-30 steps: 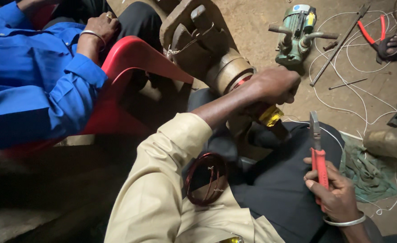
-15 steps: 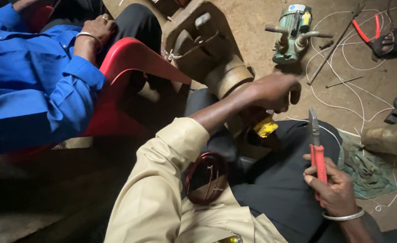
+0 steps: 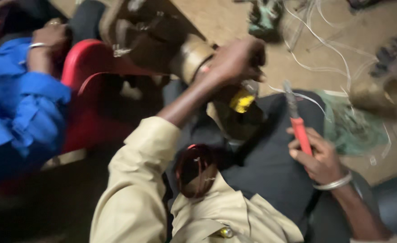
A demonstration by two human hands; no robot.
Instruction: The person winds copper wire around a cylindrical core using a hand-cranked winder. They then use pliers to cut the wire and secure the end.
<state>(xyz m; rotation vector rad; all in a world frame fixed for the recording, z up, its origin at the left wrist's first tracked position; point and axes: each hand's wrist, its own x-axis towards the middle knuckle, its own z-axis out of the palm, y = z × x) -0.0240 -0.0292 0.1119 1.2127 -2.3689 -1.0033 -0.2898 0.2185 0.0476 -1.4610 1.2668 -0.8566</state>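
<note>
Left hand [image 3: 236, 58] clamped over the end of the brown metal motor housing [image 3: 189, 56], fingers curled down around it; frame is blurred, exact grip hard to read. Housing lies tilted across the person's lap, resting on dark trousers [image 3: 261, 166], a yellow part [image 3: 242, 101] just below the hand. Right hand [image 3: 318, 155] closed around the red handle of a screwdriver [image 3: 297, 121], shaft pointing up and away, tip clear of the housing. Silver bangle [image 3: 333, 183] on that wrist. Coil of reddish wire [image 3: 196, 171] sits in the lap near the beige sleeve. White wires [image 3: 324, 45] strewn on the dirt floor. Second person in a blue shirt [image 3: 23, 108] sits on a red plastic chair [image 3: 90, 85] alongside.
</note>
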